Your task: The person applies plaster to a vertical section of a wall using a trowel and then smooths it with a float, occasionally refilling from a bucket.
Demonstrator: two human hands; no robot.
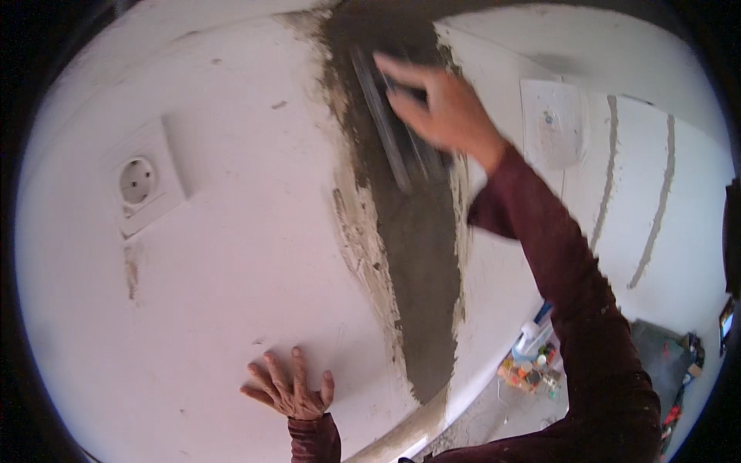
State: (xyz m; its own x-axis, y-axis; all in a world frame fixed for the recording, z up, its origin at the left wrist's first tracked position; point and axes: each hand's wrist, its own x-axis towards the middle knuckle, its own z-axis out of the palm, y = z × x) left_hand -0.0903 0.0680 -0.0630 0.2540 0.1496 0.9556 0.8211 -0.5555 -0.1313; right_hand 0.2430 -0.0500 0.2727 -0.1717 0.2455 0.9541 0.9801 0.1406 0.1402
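My right hand [436, 108], slightly blurred, grips a flat metal trowel [378, 119] against the upper part of a long vertical strip of wet grey plaster [417, 285]. The strip has rough, pale smeared edges on both sides. Low on the white wall [216, 293], left of the strip, my left hand [297, 390] lies flat with its fingers spread and nothing in it. The trowel's handle is mostly hidden by my fingers.
A white socket [135, 181] is on the left wall. To the right are a white panel [549, 123] and two narrow grey filled lines [648, 224]. Below lie assorted small items [525, 374], a dark board [652, 355] and a lit screen [725, 324].
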